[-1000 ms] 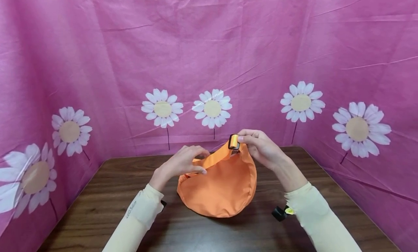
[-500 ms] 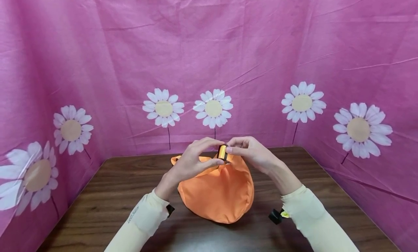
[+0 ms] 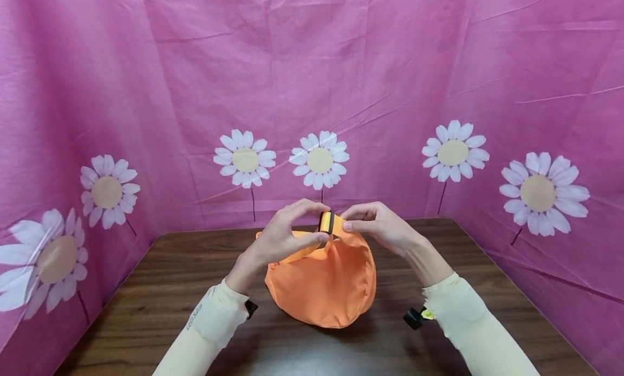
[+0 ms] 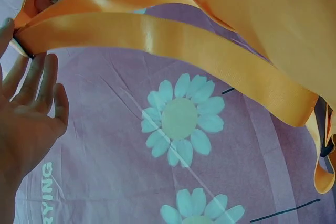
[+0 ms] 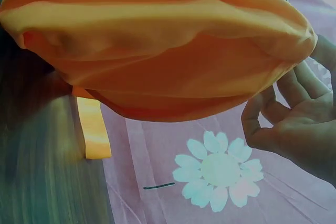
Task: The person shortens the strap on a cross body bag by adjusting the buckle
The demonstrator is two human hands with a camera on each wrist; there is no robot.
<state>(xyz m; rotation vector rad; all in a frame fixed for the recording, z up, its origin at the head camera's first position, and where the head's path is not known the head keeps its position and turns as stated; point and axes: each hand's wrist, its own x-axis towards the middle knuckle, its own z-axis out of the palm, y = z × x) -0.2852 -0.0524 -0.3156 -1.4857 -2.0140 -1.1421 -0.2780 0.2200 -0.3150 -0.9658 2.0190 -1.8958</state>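
Observation:
An orange fabric bag [image 3: 322, 292] rests on the table in the head view, its upper part lifted between both hands. My left hand [image 3: 285, 232] pinches a black strap buckle [image 3: 326, 222], threaded with orange webbing, between thumb and forefinger. Just to the right, my right hand [image 3: 385, 227] pinches the orange fabric or strap by the buckle, and its other fingers curl behind. From the buckle the webbing strap [image 4: 152, 35] stretches across the left wrist view to a second dark buckle [image 4: 324, 129]. The bag hides part of the right fingertips in the right wrist view.
The dark wooden table [image 3: 195, 289] reaches back to a pink curtain [image 3: 312, 67] printed with white daisies. A loose strap end [image 5: 94, 129] hangs below the bag in the right wrist view. Small black wrist devices stick out under both sleeves.
My left hand has moved right from the strap to take hold of the buckle. The buckle has shifted left and lower, away from the right fingers, which now pinch just beside it.

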